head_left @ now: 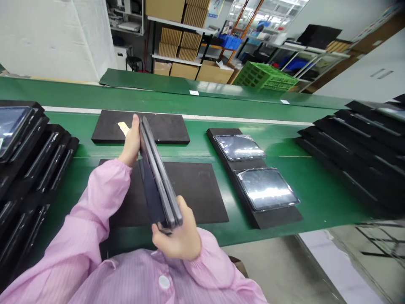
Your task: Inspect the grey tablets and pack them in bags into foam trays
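Observation:
Two tablets (160,177) stand on edge side by side between my hands, above a flat black foam mat (196,190). My left hand (132,141) grips their far end, fingers wrapped round it. At the near end my right hand (180,236) is closed round the corner, thumb on the left side. Just beyond, a black foam block (171,128) lies on the green bench, with a small yellow slip (123,128) near my left fingers. To the right, a film-covered tablet (239,147) and a second film-covered tablet (267,188) rest on a black foam tray (224,162).
Stacked black foam trays (41,156) holding tablets rise at the left, and another tray stack (354,156) at the right. The green bench (253,112) runs across. Behind it stand a green crate (264,76) and shelves with cardboard boxes (183,71).

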`<state>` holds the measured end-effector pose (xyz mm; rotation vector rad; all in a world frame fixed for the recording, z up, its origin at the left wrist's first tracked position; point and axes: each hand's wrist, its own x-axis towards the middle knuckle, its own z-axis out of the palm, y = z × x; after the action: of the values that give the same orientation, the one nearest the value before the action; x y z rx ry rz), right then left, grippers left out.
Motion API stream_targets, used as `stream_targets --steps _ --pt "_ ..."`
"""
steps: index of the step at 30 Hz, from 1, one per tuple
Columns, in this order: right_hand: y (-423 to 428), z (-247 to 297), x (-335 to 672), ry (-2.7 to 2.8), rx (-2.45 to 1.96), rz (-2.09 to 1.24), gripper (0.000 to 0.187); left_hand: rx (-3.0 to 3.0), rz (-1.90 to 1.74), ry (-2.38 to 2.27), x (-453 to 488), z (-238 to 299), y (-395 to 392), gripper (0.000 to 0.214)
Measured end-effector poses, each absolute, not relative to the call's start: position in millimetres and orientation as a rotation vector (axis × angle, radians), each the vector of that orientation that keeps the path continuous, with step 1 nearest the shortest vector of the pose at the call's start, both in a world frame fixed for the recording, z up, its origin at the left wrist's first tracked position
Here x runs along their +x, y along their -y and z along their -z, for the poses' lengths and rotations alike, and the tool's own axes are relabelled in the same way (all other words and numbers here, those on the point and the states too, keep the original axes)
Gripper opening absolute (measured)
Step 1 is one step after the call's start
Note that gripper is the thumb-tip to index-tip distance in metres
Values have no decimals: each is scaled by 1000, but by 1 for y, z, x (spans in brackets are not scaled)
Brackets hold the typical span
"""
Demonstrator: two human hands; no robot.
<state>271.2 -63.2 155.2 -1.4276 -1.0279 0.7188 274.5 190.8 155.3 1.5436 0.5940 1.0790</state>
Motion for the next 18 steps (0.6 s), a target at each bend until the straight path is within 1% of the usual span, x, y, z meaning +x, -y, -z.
stream_targets --steps 3,6,9,11,14,18 --pt "50 -111 265 1003 -1485 -581 42 1608 -1121 -497 278 -181 -201 70" --pt "42 -93 269 1021 -1495 -594 41 1711 -1141 -399 281 -191 -196 69" --pt "45 -97 278 1091 -1398 -530 41 1712 -1135 -420 285 -188 -192 68" --pt "48 -103 283 1121 -1278 -503 38 1705 -1130 -429 287 -185 -192 68" --pt "50 -110 286 1092 -1168 -567 33 1722 -1136 -419 289 -182 -195 69" --pt "47 -114 287 997 -1183 -634 28 1741 -1118 -427 290 -183 -195 69"
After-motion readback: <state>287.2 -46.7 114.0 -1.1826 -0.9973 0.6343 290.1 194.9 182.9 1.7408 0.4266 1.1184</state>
